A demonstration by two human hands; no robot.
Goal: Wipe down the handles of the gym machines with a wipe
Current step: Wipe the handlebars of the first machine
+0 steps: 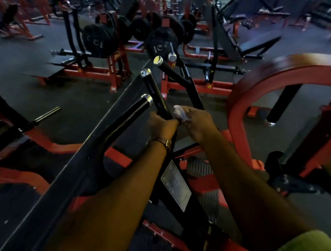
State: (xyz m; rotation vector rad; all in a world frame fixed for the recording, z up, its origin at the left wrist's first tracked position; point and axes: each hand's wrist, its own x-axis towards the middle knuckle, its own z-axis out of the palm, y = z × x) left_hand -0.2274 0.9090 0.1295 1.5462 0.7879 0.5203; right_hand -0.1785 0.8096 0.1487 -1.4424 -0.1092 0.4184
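A black gym machine has three black handles with chrome end caps: a near one (129, 112), a middle one (153, 87) and a far one (170, 71). My left hand (161, 123) grips the base of the middle handle. My right hand (196, 120) holds a crumpled white wipe (180, 111) right beside the left hand, against the machine's black arm at that handle's base. Both forearms reach forward from the bottom of the view.
A red curved frame (256, 87) with a black padded post (281, 105) stands to the right. Racks of black weight plates (102, 40) on red stands fill the background. A white label plate (175, 185) sits on the machine's post below my arms. Dark rubber floor lies between machines.
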